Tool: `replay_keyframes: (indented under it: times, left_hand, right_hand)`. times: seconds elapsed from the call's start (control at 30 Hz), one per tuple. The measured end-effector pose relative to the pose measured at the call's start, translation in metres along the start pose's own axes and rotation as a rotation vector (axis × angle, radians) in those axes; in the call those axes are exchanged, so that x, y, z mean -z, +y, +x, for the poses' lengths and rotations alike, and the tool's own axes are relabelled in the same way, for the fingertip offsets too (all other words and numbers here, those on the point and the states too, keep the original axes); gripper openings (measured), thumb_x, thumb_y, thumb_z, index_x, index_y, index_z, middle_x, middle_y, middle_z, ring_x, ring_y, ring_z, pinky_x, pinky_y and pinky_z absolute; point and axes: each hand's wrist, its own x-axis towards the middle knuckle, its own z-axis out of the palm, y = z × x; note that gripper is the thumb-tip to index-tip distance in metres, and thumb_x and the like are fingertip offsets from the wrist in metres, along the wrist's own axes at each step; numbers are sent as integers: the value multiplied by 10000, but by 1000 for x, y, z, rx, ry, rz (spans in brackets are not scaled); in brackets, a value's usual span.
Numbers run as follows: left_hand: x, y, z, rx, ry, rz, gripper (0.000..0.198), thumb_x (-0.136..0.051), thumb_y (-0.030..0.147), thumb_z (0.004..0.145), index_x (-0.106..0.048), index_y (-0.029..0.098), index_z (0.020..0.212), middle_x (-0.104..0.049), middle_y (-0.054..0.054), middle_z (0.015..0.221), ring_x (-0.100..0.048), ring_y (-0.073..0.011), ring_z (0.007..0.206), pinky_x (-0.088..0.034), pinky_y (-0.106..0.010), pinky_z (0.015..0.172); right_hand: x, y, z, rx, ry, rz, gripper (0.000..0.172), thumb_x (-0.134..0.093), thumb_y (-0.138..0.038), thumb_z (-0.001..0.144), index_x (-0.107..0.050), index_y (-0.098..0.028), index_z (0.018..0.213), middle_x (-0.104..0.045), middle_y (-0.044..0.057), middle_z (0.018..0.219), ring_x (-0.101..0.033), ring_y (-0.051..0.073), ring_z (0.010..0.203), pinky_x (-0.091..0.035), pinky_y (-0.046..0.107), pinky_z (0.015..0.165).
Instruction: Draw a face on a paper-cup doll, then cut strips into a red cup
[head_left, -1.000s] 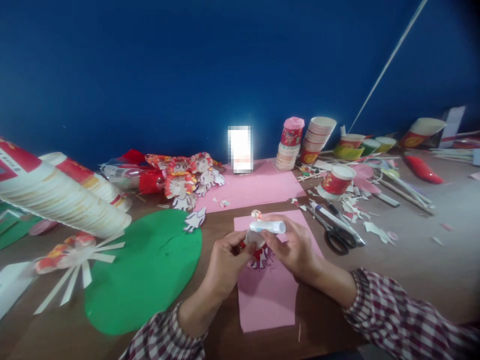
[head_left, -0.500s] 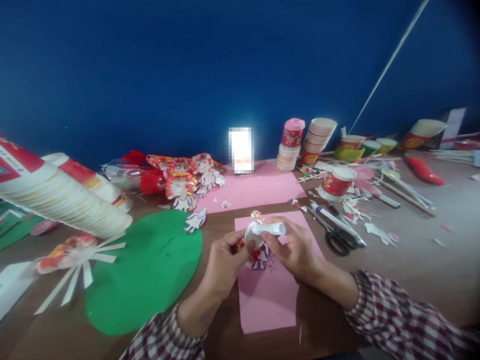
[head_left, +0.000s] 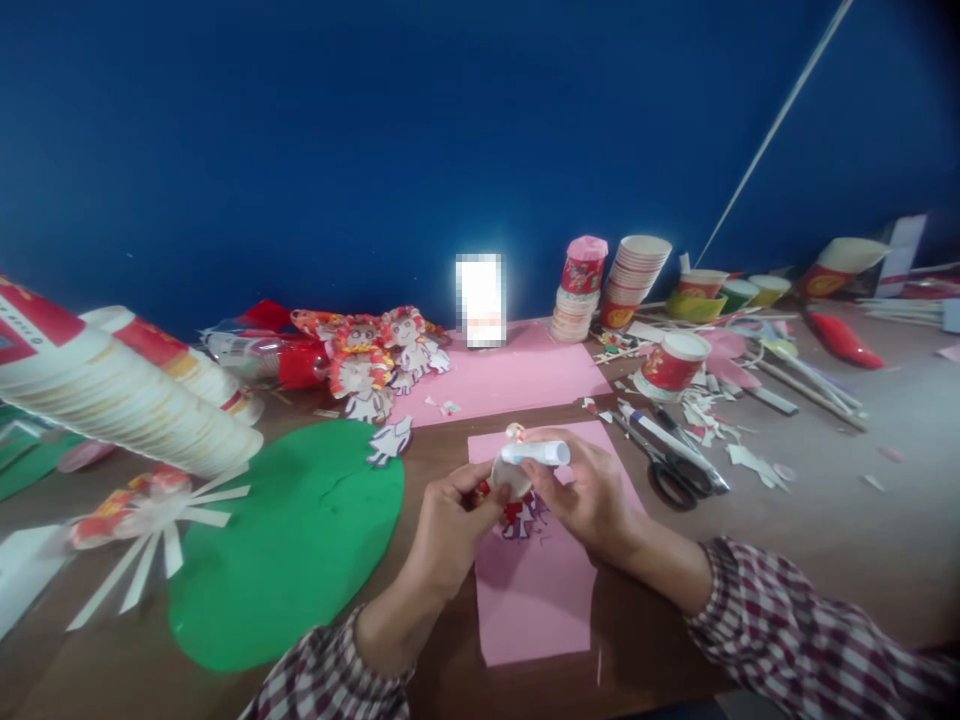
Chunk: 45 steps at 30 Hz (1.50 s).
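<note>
Pinched in my left hand (head_left: 446,525) is a small paper cutout with a round white face (head_left: 510,482) and red bits along its edges. My right hand (head_left: 596,490) grips a white glue stick (head_left: 546,455), whose tip lies against or just over that white face; exact contact I cannot tell. Both hands are above a pink paper sheet (head_left: 534,620). Just below the round piece, a small white and red paper figure (head_left: 517,522) with dark outlines shows, partly hidden.
Left of my hands lies a big green paper circle (head_left: 292,560) with a paper dress cutout (head_left: 390,440) on its edge. Black scissors (head_left: 675,485) and a marker (head_left: 671,440) lie to the right, near a red paper cup (head_left: 673,365) and paper scraps. Stacked cups (head_left: 150,400) lean at left.
The glue stick has moved slightly left and down over the round piece, which looks a little more tilted. Both hands keep their grips.
</note>
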Motion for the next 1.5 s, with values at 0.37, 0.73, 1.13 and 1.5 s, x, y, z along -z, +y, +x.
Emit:
replay_keyframes:
  times: [0.37, 0.73, 1.13, 1.5]
  left_hand:
    - [2, -2, 0, 3, 27, 12, 265, -635, 306, 783, -700, 196, 1016, -646, -22, 803, -516, -135, 685, -403, -250, 646]
    - [1, 3, 1, -76, -38, 116, 154, -584, 204, 793, -703, 171, 886, -582, -1, 706, -463, -108, 629, -352, -218, 587]
    - [1, 1, 0, 33, -27, 38, 289, -631, 195, 734, -694, 173, 1015, -671, -28, 831, -540, -115, 677, -413, -221, 626]
    - [12, 10, 13, 281, 108, -555, 355, -748, 210, 631, -641, 133, 960, -686, -30, 787, -599, -97, 649, -469, -211, 624]
  right_hand:
    - [3, -5, 2, -5, -42, 0, 127, -584, -202, 827, -582, -169, 950, -701, 76, 843, -665, 186, 746, -535, 284, 682]
    - [4, -5, 3, 10, -37, 4, 136, -588, -204, 827, -588, -168, 958, -702, 75, 853, -665, 183, 771, -536, 282, 731]
    - [7, 9, 15, -117, 115, 92, 160, -564, -243, 854, -564, -213, 1011, -678, 27, 898, -639, 145, 751, -501, 245, 693]
    - [15, 85, 22, -259, -167, -494, 256, -520, -196, 792, -508, -180, 1047, -682, 86, 909, -592, 268, 861, -420, 336, 746]
